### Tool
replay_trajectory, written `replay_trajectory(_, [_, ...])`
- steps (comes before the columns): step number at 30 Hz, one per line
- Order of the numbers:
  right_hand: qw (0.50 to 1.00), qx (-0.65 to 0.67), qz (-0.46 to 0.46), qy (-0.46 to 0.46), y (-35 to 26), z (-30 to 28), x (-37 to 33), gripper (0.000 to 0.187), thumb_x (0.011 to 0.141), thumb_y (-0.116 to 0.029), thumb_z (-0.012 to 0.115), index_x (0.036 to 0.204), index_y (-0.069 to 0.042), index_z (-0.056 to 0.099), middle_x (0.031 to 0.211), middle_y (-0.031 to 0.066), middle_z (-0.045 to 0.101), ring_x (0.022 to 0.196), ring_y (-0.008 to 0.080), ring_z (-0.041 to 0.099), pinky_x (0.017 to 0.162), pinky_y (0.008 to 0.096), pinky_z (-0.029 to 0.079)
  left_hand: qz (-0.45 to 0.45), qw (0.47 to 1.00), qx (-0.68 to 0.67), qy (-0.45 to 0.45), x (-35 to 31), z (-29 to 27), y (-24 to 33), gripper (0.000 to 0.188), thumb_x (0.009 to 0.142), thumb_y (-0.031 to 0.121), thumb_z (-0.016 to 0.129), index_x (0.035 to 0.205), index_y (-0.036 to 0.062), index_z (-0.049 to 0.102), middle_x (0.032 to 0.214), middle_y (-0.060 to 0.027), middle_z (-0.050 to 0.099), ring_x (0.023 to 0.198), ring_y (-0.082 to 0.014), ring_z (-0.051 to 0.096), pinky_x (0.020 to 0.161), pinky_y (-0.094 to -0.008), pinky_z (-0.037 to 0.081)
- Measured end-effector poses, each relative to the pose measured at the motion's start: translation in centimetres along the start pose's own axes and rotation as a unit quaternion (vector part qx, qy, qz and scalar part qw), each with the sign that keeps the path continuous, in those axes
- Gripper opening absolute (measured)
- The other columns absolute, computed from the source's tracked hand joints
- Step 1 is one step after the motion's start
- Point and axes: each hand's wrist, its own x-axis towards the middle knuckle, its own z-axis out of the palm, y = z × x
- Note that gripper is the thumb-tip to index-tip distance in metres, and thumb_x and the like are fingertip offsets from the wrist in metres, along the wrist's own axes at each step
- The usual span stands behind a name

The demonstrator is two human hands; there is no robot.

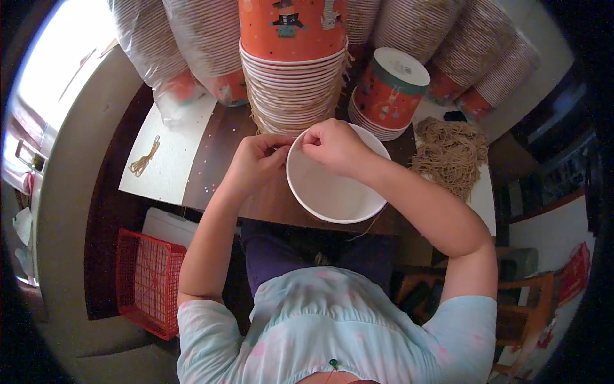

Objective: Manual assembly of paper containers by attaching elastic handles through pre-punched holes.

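Observation:
A paper bucket (332,192) with a white inside and rim is tilted, its mouth facing me, at the near edge of the table. Outside its left rim, my left hand (254,160) is closed in a pinch; what lies between the fingertips is too small to make out. My right hand (336,146) reaches over the mouth, its fingers bent together just inside the upper left rim, hiding anything they hold. A thin tan cord (366,230) hangs below the bucket's lower right side. Right behind my hands rises a tall stack of nested orange buckets (293,83) with cord along their rims.
A short stack of upside-down orange buckets (391,89) stands behind right, near a heap of tan cords (451,153). A small cord bundle (146,157) lies on the left white board (163,173). Bagged bucket stacks (211,45) line the back. A red plastic basket (150,281) sits low left.

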Motion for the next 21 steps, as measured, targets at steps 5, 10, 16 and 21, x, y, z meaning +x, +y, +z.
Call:
replay_trajectory(5, [0.999, 0.02, 0.025, -0.016, -0.4, 0.0, -0.1, 0.015, 0.075, -0.013, 0.059, 0.069, 0.001, 0.062, 0.058, 0.0093, 0.059, 0.052, 0.0134, 0.054, 0.051, 0.0307, 0.044, -0.002, 1.0, -0.002, -0.013, -0.1, 0.1, 0.3, 0.022, 0.085, 0.005, 0.056, 0.104, -0.006, 0.062, 0.087, -0.0055, 0.066, 0.077, -0.0067, 0.057, 0.07, -0.022, 0.048])
replay_trajectory(10, [0.997, 0.073, 0.013, -0.019, 0.3, 0.0, -0.4, 0.016, 0.077, -0.013, 0.06, 0.067, -0.001, 0.061, 0.057, 0.0042, 0.058, 0.053, 0.0095, 0.052, 0.049, 0.0272, 0.042, -0.005, 0.999, 0.014, -0.031, -0.4, 0.1, 0.5, 0.021, 0.086, 0.005, 0.056, 0.102, -0.0064, 0.063, 0.086, -0.0048, 0.066, 0.076, -0.0071, 0.057, 0.07, -0.0221, 0.048])
replay_trajectory(16, [0.981, 0.156, 0.092, -0.071, 0.4, -0.3, -1.4, 0.011, 0.078, -0.012, 0.061, 0.071, -0.003, 0.063, 0.065, 0.0009, 0.06, 0.059, 0.0081, 0.052, 0.055, 0.0236, 0.042, -0.033, 0.998, 0.011, -0.06, -0.9, 0.6, 1.5, 0.018, 0.085, 0.004, 0.056, 0.098, -0.006, 0.065, 0.082, -0.004, 0.065, 0.074, -0.0077, 0.058, 0.068, -0.0213, 0.049])
replay_trajectory(21, [0.951, 0.243, 0.166, -0.092, -0.4, -0.6, -2.8, 0.011, 0.079, -0.012, 0.061, 0.073, -0.003, 0.064, 0.067, 0.0004, 0.06, 0.061, 0.0077, 0.051, 0.057, 0.0222, 0.04, -0.058, 0.994, 0.009, -0.09, -0.9, 0.7, 1.1, 0.015, 0.085, 0.003, 0.057, 0.094, -0.006, 0.065, 0.079, -0.0033, 0.064, 0.071, -0.0085, 0.058, 0.066, -0.0211, 0.049])
